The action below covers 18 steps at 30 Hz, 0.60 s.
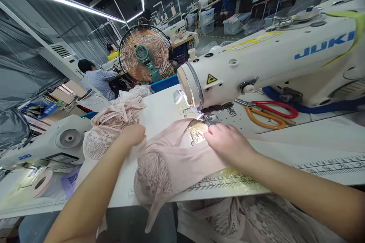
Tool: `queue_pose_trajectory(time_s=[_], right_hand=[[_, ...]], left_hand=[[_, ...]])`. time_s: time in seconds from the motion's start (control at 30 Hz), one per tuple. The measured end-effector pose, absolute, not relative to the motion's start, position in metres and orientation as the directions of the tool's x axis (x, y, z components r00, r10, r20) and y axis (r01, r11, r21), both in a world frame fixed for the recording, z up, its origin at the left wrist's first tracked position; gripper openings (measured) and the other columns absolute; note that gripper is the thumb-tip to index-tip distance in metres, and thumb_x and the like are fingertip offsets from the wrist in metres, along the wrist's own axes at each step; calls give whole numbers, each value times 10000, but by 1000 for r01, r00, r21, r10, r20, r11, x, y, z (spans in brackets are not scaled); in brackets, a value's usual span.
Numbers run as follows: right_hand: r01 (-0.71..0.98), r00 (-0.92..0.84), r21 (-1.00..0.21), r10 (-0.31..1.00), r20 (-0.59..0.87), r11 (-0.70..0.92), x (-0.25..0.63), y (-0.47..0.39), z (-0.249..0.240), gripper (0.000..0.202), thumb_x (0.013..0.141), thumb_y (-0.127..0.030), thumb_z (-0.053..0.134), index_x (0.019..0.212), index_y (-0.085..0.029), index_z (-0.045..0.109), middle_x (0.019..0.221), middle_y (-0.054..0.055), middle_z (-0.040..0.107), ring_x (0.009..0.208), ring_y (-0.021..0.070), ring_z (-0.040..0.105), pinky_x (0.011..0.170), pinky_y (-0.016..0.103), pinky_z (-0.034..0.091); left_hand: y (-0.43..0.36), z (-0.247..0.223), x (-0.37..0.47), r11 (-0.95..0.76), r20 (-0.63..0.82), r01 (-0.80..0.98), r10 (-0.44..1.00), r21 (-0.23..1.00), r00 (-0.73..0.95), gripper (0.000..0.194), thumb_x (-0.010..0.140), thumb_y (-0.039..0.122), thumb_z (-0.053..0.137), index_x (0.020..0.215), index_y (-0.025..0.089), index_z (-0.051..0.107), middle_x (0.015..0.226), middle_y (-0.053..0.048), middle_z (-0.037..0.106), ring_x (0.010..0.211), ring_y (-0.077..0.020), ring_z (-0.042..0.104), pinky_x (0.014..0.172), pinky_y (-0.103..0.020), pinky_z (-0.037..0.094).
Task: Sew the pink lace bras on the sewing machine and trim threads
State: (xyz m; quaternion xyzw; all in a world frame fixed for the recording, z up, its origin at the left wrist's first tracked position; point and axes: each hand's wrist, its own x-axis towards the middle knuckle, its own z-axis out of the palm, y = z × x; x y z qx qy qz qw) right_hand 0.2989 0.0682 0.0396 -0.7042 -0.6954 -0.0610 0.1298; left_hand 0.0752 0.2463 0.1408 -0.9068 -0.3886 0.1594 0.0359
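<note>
A pale pink bra (pixel 182 163) with a lace cup lies on the white table in front of the sewing machine (pixel 228 76), one edge reaching the needle area. My right hand (pixel 228 142) is closed on the bra's upper edge, just right of the presser foot. My left hand (pixel 134 134) is curled beside a heap of pink lace bras (pixel 114 121); its fingers face away, so what they hold, if anything, is hidden. The near cup and a strap hang over the table's front edge.
Scissors with red and orange handles (pixel 268 114) lie beneath the machine arm. A ruler strip (pixel 327 165) runs along the front edge. Another machine (pixel 65 136) and a thread cone (pixel 47 184) stand at left. Beyond are a large fan (pixel 145 53) and a seated person (pixel 98 79). More lace garments (pixel 242 216) lie below.
</note>
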Motion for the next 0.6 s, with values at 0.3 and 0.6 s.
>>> queue_pose_trajectory(time_s=[0.3, 0.6], right_hand=[[998, -27, 55, 906, 422, 4, 266, 48, 8, 198, 712, -25, 524, 809, -158, 634, 684, 81, 585, 638, 198, 517, 548, 309, 316], [903, -385, -41, 847, 366, 428, 261, 58, -2, 404, 774, -160, 583, 1177, -147, 612, 1263, 163, 591, 1155, 350, 521, 904, 523, 425]], left_hand=[[224, 67, 191, -820, -43, 568, 566, 68, 823, 286, 857, 207, 495, 1135, 180, 556, 1195, -76, 605, 1028, -176, 603, 830, -249, 489], [253, 48, 220, -775, 29, 632, 631, -11, 775, 267, 906, 319, 432, 965, 110, 588, 880, -140, 668, 683, -228, 652, 520, -284, 450]])
